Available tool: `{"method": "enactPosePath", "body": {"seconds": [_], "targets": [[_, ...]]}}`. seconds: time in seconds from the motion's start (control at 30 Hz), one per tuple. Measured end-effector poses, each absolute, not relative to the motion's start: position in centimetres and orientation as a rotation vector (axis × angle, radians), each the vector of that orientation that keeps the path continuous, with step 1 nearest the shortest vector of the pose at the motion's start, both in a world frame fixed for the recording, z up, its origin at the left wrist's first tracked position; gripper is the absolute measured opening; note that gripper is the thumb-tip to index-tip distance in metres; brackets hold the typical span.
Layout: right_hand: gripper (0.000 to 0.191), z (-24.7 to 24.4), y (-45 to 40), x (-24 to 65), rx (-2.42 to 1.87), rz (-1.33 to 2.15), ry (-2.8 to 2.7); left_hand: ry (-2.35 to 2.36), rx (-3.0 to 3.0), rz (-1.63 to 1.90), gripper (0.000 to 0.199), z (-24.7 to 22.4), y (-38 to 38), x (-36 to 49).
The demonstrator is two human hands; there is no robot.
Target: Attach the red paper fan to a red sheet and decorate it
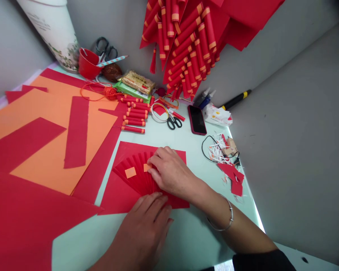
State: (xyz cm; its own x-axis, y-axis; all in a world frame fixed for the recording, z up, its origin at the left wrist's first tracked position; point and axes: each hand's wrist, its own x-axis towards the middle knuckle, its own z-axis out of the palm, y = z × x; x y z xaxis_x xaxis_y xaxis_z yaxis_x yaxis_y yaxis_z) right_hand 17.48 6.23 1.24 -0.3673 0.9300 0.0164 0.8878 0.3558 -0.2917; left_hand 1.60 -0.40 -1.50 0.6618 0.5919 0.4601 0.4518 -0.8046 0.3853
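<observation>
A pleated red paper fan [134,180] lies spread on a square red sheet [113,199]. One small orange rectangle [130,172] rests on the fan's left part. My right hand [169,171] pinches a second orange piece [145,168] between thumb and finger, over the fan's upper middle. My left hand [147,222] lies over the fan's narrow lower end, its fingers close together; whatever they may grip there is hidden beneath them.
Orange and red sheets [101,124] cover the left side. Behind the fan are small red rolls [134,123], scissors [174,122], tape [159,113] and a phone [197,119]. Paper scraps [228,169] lie at right. Red paper rolls [186,49] hang above; a red cup [89,64] stands back left.
</observation>
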Motion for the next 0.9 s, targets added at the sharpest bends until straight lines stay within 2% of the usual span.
{"method": "enactPosePath", "body": {"seconds": [0.33,0.63,0.9], "targets": [[0.017,2.1,6.0,17.7,-1.614,0.357,-2.388,0.813,2.616,0.885,0.020,-1.3,-0.5,1.6],[0.021,1.8,6.3,16.3,-1.464,0.403,-2.427,0.536,2.572,0.868,0.022,0.1,-0.9,1.6],[0.020,2.7,5.9,18.5,-1.554,0.221,-2.156,0.504,2.534,0.830,0.025,0.5,-1.4,1.3]]}}
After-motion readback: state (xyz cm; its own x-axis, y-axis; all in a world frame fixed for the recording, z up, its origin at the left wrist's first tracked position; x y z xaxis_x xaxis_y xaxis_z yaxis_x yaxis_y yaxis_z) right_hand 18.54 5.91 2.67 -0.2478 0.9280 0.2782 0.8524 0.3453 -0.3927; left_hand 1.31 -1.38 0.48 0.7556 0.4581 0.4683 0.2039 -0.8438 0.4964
